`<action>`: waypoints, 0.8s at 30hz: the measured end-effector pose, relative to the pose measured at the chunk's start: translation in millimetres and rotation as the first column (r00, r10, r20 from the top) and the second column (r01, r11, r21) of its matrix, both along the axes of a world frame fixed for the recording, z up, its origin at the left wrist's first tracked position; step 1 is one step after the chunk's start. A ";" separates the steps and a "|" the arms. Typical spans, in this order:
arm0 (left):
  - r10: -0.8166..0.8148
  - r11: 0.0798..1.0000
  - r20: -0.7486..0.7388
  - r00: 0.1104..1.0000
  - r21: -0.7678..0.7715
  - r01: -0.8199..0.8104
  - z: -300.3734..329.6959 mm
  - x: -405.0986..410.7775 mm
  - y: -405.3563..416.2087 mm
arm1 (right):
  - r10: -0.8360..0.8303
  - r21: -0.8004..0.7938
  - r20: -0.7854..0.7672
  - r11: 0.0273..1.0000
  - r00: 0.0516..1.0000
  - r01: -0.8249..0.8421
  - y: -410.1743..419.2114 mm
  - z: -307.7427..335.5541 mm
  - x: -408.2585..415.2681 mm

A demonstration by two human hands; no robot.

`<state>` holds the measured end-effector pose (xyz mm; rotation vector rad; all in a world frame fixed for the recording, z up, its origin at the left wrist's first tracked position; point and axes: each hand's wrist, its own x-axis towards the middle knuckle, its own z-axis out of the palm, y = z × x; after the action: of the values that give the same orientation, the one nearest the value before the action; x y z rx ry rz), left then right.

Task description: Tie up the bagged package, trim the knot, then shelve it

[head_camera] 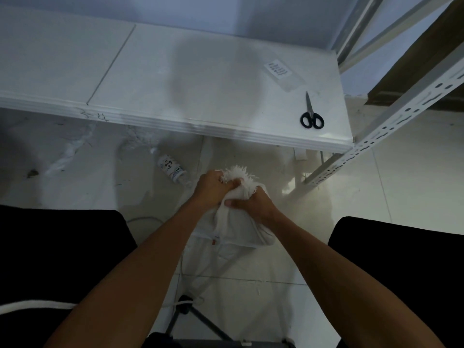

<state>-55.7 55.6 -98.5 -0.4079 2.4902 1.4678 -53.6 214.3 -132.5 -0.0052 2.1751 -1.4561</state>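
Note:
A white woven bag [238, 227] with a package inside sits low in front of me, between my knees, over the tiled floor. Its gathered neck ends in a frayed white tuft [238, 173]. My left hand [213, 187] is clenched on the neck just under the tuft. My right hand [251, 202] grips the bunched fabric right below, thumb pressed across it. Black-handled scissors [312, 114] lie shut on the white table's right end, well beyond both hands.
The white table [200, 96] runs across the view; a small labelled clear packet [282, 71] lies near the scissors. A grey metal shelf frame [391, 121] stands at the right. A plastic bottle [172, 168] lies on the floor under the table edge. A tripod base [190, 315] stands below.

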 end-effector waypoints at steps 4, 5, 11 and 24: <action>-0.108 0.940 0.231 0.967 0.340 0.023 9.2 -9.2 -28.2 | -0.010 0.002 0.003 1.000 1.000 0.010 0.2 -3.3 1.4; -0.126 0.923 0.274 0.953 0.384 0.012 11.9 -10.9 -33.4 | -0.002 0.000 -0.012 1.000 1.000 0.002 -0.5 -4.1 2.0; -0.271 0.962 0.085 0.959 0.047 0.268 3.9 -18.5 -52.7 | -0.004 0.036 -0.032 0.999 0.999 0.005 -1.0 -3.2 1.8; -0.428 0.758 -0.044 0.903 -0.562 0.332 4.0 -8.3 -41.0 | -0.051 0.050 -0.017 0.997 0.999 0.052 -1.5 -3.4 1.1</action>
<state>-64.0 14.6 -94.5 0.1603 2.8779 0.6422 -52.5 212.8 -135.9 0.0573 2.2396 -1.4331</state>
